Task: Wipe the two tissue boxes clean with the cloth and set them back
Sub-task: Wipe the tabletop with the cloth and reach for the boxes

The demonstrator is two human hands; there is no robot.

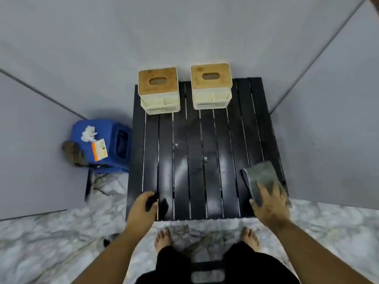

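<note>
- At the worktop's [205,160] 11 and 1 o'clock we see the left tissue box [158,90] and the right tissue box [211,86], upright, apart, bamboo lids on.
- Our right hand [270,203] presses the grey cloth [261,177] flat at 4 o'clock, fingers spread straight.
- Our left hand [143,206] rests at 7 o'clock; whether its fingers curl we cannot tell.
- A blue stool [110,144] stands at 9 o'clock.

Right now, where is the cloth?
The cloth lies at the near right corner of the black slatted table, under the right hand, well clear of both tissue boxes.
</note>
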